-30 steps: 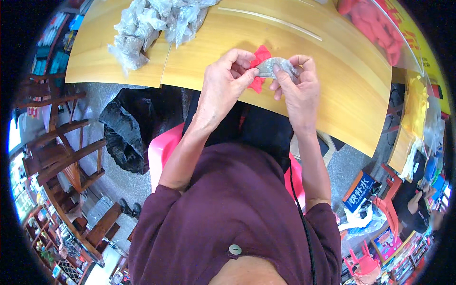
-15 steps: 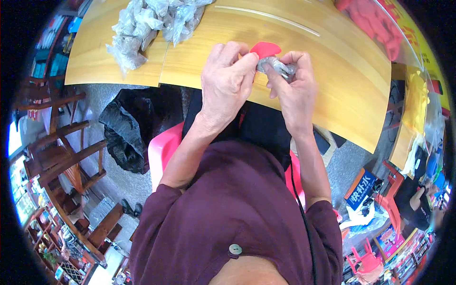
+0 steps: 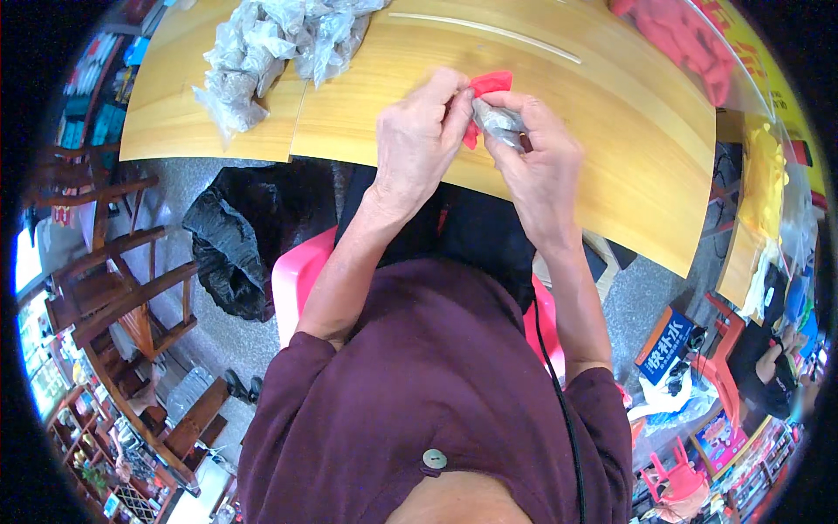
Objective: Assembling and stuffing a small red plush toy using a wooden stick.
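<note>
My left hand (image 3: 414,144) pinches a soft red piece (image 3: 492,82), cloth-like or thin rubber, above the wooden table. Part of it sticks up past the fingers and a bit hangs below them. In my right hand (image 3: 548,162) is a small clear plastic bag (image 3: 499,120), crumpled, with something greyish inside that I cannot make out. Thumb and fingers close round the bag. Both hands meet at the fingertips, where the red piece and the bag touch or overlap; the exact contact is hidden.
A heap of filled clear plastic bags (image 3: 253,57) lies on the table's (image 3: 367,105) far left. A thin pale strip (image 3: 484,37) lies near the back. Red cloth-like pieces (image 3: 676,39) sit at the far right, with yellow ones (image 3: 762,188) beyond. A black bag (image 3: 231,236) stands on the floor.
The red piece has shifted from a broad flat shape to a narrower folded one, with a bit now below the fingers. My right hand has turned slightly and come closer to the left.
</note>
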The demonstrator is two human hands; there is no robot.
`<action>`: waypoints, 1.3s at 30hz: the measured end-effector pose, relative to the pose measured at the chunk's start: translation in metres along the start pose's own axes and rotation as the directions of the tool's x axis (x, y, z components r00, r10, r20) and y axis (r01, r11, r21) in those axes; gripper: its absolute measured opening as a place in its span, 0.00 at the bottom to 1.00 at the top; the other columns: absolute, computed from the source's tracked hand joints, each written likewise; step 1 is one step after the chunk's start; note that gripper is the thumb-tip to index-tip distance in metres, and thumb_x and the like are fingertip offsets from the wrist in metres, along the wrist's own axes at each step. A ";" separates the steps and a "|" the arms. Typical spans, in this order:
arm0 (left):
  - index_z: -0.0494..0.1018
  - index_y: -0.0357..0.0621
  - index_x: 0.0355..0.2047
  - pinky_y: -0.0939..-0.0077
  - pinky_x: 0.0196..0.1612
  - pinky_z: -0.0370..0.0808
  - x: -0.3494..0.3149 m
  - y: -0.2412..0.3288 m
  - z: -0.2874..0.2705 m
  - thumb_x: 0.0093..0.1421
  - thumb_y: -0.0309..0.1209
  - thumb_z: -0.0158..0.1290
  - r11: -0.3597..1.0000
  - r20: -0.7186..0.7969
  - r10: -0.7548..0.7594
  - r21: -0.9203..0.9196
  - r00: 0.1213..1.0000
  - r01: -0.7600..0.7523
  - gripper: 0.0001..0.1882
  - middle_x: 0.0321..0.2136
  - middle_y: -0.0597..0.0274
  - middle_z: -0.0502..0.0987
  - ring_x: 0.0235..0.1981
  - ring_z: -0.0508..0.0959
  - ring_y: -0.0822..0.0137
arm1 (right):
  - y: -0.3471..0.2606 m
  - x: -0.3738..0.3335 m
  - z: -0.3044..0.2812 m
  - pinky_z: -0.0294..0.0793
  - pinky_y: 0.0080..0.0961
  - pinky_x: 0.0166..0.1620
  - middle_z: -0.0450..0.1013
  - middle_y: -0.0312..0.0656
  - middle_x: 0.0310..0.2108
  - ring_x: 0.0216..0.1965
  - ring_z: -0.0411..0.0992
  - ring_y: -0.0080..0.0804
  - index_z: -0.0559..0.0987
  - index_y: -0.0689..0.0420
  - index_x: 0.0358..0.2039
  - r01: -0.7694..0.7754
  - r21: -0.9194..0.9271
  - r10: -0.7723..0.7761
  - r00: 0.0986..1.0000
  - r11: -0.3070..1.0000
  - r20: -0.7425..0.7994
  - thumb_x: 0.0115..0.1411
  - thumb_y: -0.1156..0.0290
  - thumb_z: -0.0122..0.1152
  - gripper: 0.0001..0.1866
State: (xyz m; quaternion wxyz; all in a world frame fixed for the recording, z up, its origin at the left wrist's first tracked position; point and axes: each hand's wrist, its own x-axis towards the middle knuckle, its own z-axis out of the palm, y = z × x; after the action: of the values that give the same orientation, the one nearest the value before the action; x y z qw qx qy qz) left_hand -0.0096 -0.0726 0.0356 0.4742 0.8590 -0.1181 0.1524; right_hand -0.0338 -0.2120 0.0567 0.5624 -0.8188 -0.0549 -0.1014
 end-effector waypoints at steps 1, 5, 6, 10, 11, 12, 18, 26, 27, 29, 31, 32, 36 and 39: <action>0.70 0.42 0.34 0.68 0.25 0.72 0.000 0.000 0.000 0.57 0.25 0.54 1.000 0.002 0.000 -0.001 1.000 0.000 0.06 0.23 0.55 0.75 0.23 0.77 0.57 | 0.003 0.001 -0.001 0.74 0.25 0.35 0.76 0.44 0.31 0.32 0.76 0.30 0.76 0.59 0.37 0.065 -0.060 -0.065 0.998 0.996 0.002 0.49 0.80 0.64 0.14; 0.72 0.44 0.39 0.68 0.29 0.74 0.010 0.004 -0.005 0.55 0.26 0.55 0.946 0.088 0.096 0.302 0.991 -0.119 0.11 0.29 0.57 0.75 0.28 0.77 0.60 | 0.001 -0.001 0.001 0.73 0.26 0.35 0.76 0.44 0.30 0.31 0.76 0.31 0.76 0.60 0.35 -0.039 -0.055 0.038 0.999 0.998 -0.008 0.50 0.80 0.62 0.10; 0.71 0.44 0.39 0.66 0.31 0.73 0.014 0.006 -0.007 0.53 0.25 0.55 0.903 0.160 0.170 0.369 0.972 -0.219 0.12 0.31 0.58 0.74 0.31 0.76 0.57 | 0.001 -0.001 0.002 0.73 0.26 0.35 0.76 0.44 0.30 0.31 0.76 0.31 0.76 0.60 0.35 -0.039 -0.054 0.039 0.999 0.998 -0.007 0.50 0.80 0.62 0.10; 0.71 0.44 0.35 0.64 0.35 0.73 0.018 0.005 -0.016 0.51 0.23 0.55 0.858 0.322 0.232 0.376 0.918 -0.350 0.10 0.31 0.57 0.72 0.35 0.75 0.54 | 0.003 -0.001 0.007 0.72 0.25 0.33 0.75 0.43 0.28 0.29 0.74 0.29 0.75 0.60 0.33 -0.117 0.067 0.121 0.992 0.991 -0.048 0.52 0.79 0.61 0.08; 0.71 0.43 0.34 0.64 0.34 0.73 0.020 -0.002 -0.017 0.52 0.24 0.55 0.845 0.343 0.267 0.366 0.900 -0.390 0.08 0.30 0.57 0.72 0.35 0.75 0.54 | 0.004 -0.001 0.008 0.72 0.25 0.33 0.74 0.43 0.27 0.28 0.73 0.29 0.75 0.60 0.33 -0.113 0.056 0.116 0.992 0.992 -0.049 0.52 0.79 0.61 0.08; 0.71 0.43 0.32 0.63 0.34 0.73 0.021 -0.005 -0.018 0.52 0.25 0.55 0.831 0.364 0.301 0.354 0.881 -0.430 0.07 0.29 0.57 0.71 0.34 0.75 0.53 | 0.003 -0.001 0.008 0.72 0.25 0.33 0.74 0.43 0.27 0.28 0.73 0.29 0.75 0.60 0.33 -0.114 0.056 0.117 0.992 0.992 -0.048 0.52 0.79 0.61 0.08; 0.74 0.43 0.24 0.68 0.34 0.71 0.021 -0.004 -0.019 0.46 0.32 0.57 0.720 0.401 0.255 0.529 0.880 -0.450 0.07 0.25 0.62 0.74 0.33 0.76 0.63 | 0.005 -0.001 0.010 0.71 0.23 0.32 0.74 0.41 0.27 0.28 0.72 0.26 0.75 0.60 0.33 -0.111 0.018 0.111 0.994 0.994 -0.013 0.52 0.79 0.61 0.08; 0.71 0.38 0.26 0.66 0.28 0.71 0.022 -0.007 -0.021 0.54 0.28 0.53 0.998 0.240 0.028 -0.053 0.970 -0.016 0.06 0.24 0.54 0.72 0.26 0.76 0.56 | 0.007 0.001 0.008 0.74 0.23 0.35 0.75 0.40 0.32 0.32 0.74 0.26 0.76 0.59 0.35 -0.168 0.174 0.168 0.986 0.970 0.012 0.50 0.79 0.65 0.11; 0.70 0.38 0.27 0.66 0.27 0.71 0.021 -0.009 -0.018 0.55 0.27 0.53 0.995 0.237 0.007 -0.095 0.971 0.016 0.05 0.24 0.53 0.72 0.25 0.76 0.55 | 0.012 0.002 0.008 0.74 0.23 0.35 0.75 0.40 0.32 0.32 0.74 0.26 0.76 0.59 0.35 -0.167 0.173 0.167 0.986 0.971 0.013 0.50 0.79 0.65 0.11; 0.71 0.38 0.30 0.70 0.27 0.72 0.020 -0.011 -0.015 0.58 0.28 0.52 0.999 0.241 0.014 -0.044 0.970 -0.004 0.06 0.24 0.57 0.74 0.25 0.76 0.63 | 0.022 0.004 0.008 0.74 0.26 0.36 0.74 0.43 0.34 0.33 0.75 0.33 0.77 0.58 0.36 0.130 -0.100 -0.133 0.991 0.987 -0.033 0.49 0.79 0.65 0.11; 0.72 0.38 0.34 0.75 0.27 0.72 0.021 -0.011 -0.014 0.62 0.29 0.52 1.000 0.251 0.021 0.004 0.968 -0.023 0.06 0.25 0.61 0.75 0.25 0.76 0.70 | 0.021 0.004 0.009 0.74 0.27 0.36 0.74 0.45 0.34 0.34 0.75 0.36 0.78 0.57 0.36 0.133 -0.081 -0.136 0.990 0.988 -0.029 0.50 0.79 0.64 0.11; 0.71 0.38 0.33 0.73 0.27 0.72 0.022 -0.009 -0.015 0.61 0.28 0.52 0.994 0.231 0.088 0.041 0.969 -0.100 0.06 0.25 0.59 0.74 0.25 0.76 0.66 | 0.020 0.004 0.009 0.74 0.29 0.36 0.74 0.46 0.35 0.34 0.75 0.39 0.78 0.57 0.36 0.138 -0.060 -0.140 0.990 0.989 -0.026 0.50 0.80 0.63 0.11; 0.69 0.38 0.30 0.67 0.28 0.71 0.023 0.004 -0.013 0.59 0.25 0.52 0.944 0.193 0.238 0.183 0.952 -0.273 0.04 0.26 0.53 0.70 0.26 0.75 0.54 | 0.016 0.009 0.007 0.73 0.28 0.35 0.74 0.46 0.35 0.34 0.75 0.38 0.78 0.57 0.36 0.137 -0.187 -0.137 0.991 0.973 0.012 0.52 0.79 0.62 0.10; 0.68 0.38 0.30 0.64 0.30 0.71 0.017 0.013 -0.009 0.58 0.24 0.51 0.968 0.170 0.171 0.156 0.970 -0.198 0.03 0.28 0.52 0.69 0.28 0.74 0.50 | 0.014 0.016 0.006 0.73 0.28 0.34 0.74 0.47 0.35 0.32 0.75 0.37 0.78 0.58 0.35 0.114 -0.326 -0.114 0.993 0.938 0.019 0.53 0.79 0.61 0.08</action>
State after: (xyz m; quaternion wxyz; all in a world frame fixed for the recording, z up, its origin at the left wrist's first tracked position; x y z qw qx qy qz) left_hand 0.0001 -0.0724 0.0569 0.3714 0.8912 -0.2207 0.1382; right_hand -0.0146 -0.2114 0.0456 0.4121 -0.8961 -0.0847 -0.1414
